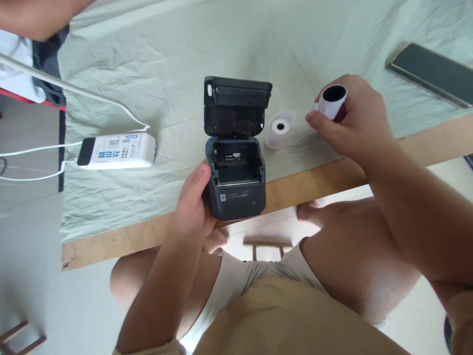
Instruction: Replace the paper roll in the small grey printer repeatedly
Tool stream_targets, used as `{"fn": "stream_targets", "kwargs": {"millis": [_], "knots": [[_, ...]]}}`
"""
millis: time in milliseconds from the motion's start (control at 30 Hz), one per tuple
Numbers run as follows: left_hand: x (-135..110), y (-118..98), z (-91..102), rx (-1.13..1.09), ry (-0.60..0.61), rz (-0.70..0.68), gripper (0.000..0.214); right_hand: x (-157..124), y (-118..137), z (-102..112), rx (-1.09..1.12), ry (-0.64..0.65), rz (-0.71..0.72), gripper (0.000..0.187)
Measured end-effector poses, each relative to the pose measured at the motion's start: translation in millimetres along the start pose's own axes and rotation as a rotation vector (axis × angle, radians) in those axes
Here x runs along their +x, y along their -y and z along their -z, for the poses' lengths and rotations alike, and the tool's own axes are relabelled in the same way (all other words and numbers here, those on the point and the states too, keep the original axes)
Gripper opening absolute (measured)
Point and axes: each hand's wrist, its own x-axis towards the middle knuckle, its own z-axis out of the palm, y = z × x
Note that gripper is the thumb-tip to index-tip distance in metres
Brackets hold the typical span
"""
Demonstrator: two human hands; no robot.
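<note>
My left hand (194, 199) grips the lower left side of a dark portable label printer (238, 202), its fingers partly hidden behind it. The printer's lid (236, 106) stands raised, and the paper bay shows no roll inside. Up and to the right, my right hand (354, 116) is closed around a white paper roll (332, 106) with a wide dark core. Between the printer and that hand, a smaller white paper roll (279, 130) stands on the cloth with its loose end sticking out.
A white power bank (120, 150) with cables lies at the left on the green cloth (177, 59). A dark phone (434, 74) rests at the far right. The table's bare wooden edge (314, 180) runs nearest me. Another person's arm (40, 17) enters at the top left.
</note>
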Motion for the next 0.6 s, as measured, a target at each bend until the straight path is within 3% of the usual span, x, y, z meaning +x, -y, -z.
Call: {"fn": "stream_targets", "kwargs": {"millis": [100,167,267,367,500,600], "knots": [[-0.2,-0.3,-1.4,-0.017,-0.015,-0.007,0.032,1.2,-11.0,0.1,-0.07,0.02,0.046,0.033],[-0.8,-1.1,-2.4,-0.007,-0.016,0.013,0.031,0.4,-10.2,0.2,-0.153,0.046,0.013,0.047],[-1.5,-2.4,-2.7,0.002,-0.005,0.022,0.032,-7.3,6.6,1.9,-0.251,0.006,0.119,0.06],[-0.4,-1.9,-1.2,0.005,-0.01,0.016,0.031,-19.6,31.5,1.0,-0.264,-0.022,0.298,0.049],[3.1,2.1,1.9,0.008,-0.015,-0.015,0.032,-25.6,42.0,-16.9,-0.172,0.116,0.484,0.048],[4.8,5.2,3.2,-0.019,-0.012,-0.066,0.033,-19.8,32.3,-34.4,-0.135,0.207,0.504,0.054]]}}
